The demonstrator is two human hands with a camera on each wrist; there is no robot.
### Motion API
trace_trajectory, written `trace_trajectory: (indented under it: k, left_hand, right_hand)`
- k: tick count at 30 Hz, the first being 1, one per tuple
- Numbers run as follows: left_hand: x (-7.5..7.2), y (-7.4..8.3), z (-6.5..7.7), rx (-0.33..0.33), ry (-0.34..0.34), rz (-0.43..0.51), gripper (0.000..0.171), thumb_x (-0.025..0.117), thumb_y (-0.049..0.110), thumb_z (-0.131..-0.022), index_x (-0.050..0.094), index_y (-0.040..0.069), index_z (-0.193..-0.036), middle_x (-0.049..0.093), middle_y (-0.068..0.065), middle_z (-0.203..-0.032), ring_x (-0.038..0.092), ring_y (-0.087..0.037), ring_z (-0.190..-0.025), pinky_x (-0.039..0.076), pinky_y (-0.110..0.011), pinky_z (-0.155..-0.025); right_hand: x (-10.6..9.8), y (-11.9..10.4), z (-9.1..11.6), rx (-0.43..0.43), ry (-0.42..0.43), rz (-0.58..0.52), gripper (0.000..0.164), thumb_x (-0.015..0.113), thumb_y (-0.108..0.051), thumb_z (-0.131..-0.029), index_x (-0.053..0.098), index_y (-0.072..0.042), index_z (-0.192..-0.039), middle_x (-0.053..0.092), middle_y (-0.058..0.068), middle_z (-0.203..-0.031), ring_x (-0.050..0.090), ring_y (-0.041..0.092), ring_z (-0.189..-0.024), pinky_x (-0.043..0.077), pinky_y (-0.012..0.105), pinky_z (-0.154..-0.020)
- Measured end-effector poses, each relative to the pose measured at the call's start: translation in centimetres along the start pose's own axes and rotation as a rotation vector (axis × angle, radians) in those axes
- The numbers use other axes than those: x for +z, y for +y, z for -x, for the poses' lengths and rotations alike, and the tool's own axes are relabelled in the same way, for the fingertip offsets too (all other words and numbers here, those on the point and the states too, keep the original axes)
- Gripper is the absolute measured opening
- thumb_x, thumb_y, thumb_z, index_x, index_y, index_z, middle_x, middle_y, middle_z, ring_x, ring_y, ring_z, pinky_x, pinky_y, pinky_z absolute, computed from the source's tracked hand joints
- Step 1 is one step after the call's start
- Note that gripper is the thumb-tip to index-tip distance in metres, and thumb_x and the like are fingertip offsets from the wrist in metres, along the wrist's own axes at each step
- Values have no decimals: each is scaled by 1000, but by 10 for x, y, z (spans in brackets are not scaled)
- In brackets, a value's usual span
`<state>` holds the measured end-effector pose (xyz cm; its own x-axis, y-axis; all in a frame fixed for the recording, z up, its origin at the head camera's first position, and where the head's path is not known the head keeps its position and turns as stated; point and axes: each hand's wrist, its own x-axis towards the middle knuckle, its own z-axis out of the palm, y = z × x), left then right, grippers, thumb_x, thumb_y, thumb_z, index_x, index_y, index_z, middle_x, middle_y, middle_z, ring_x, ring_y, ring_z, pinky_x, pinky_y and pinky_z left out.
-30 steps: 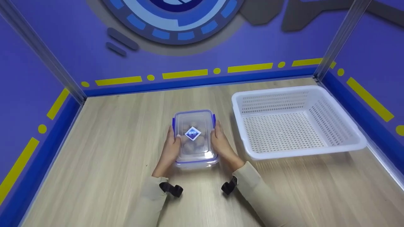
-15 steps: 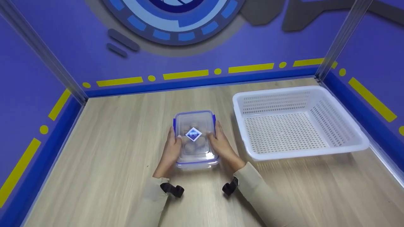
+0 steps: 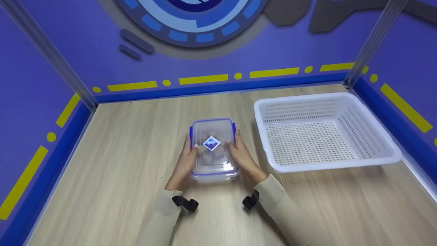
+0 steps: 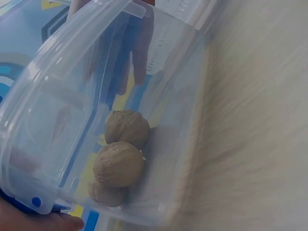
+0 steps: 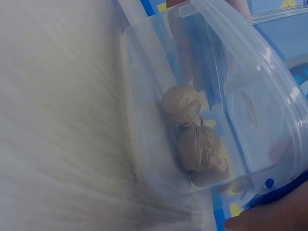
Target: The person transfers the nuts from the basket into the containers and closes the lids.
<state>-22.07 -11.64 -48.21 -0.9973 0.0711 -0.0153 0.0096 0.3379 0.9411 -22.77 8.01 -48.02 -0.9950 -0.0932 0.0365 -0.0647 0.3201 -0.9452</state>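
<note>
A clear plastic food container (image 3: 213,164) with a blue-edged lid and a diamond-shaped label (image 3: 211,143) is in the middle of the head view. Blue clips run along its long sides. My left hand (image 3: 186,160) grips its left side and my right hand (image 3: 241,157) its right side, both thumbs on the lid near the edge. Through the clear wall, several walnuts show in the left wrist view, a walnut (image 4: 118,164) among them. The right wrist view also has a walnut (image 5: 199,147) inside. The lid sits on the container.
A white perforated plastic basket (image 3: 336,166) stands on the wooden table (image 3: 129,164) to the right of the container, with nothing visible inside. Blue patterned panels (image 3: 205,65) wall in the back and both sides. A black strap mount (image 3: 186,204) sits on each wrist.
My right thumb has come over onto the lid since one second ago. Both hands keep hold of the container, and the whole head view has shifted slightly.
</note>
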Motion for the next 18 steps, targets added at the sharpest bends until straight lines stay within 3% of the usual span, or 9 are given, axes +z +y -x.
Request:
trace_trajectory:
  k: [5,9,14,18]
  left_hand:
    - [-9,2,-1,-25,-48,-59,66,36,16,-102,-2,-2,-152,-4,-26,-159,0,-42,-147,2,-51,-121]
    - [-20,8,-1,-19,-62,-132,69,38,23,-103,-3,0,-153,-6,-22,-160,-1,-39,-148,2,-49,-122]
    - [-37,24,2,44,-26,-260,60,37,30,-104,13,9,-155,7,-13,-162,3,-36,-149,1,-55,-121]
    - [-50,37,5,114,58,-432,58,36,35,-103,18,15,-155,12,-10,-162,2,-37,-149,-4,-65,-116]
  right_hand:
    - [-3,-1,0,2,-5,36,69,45,-14,-96,7,14,-147,4,32,-156,4,43,-147,4,49,-122]
    - [-7,-7,3,-56,-16,98,66,46,-15,-98,12,12,-148,7,30,-157,6,42,-147,5,49,-122]
    - [-18,-22,11,-192,-68,263,63,44,-21,-101,15,9,-149,10,29,-157,10,43,-146,11,52,-121]
    - [-34,-36,21,-313,-92,468,64,46,-29,-101,19,-1,-152,12,25,-158,14,41,-146,15,54,-120]
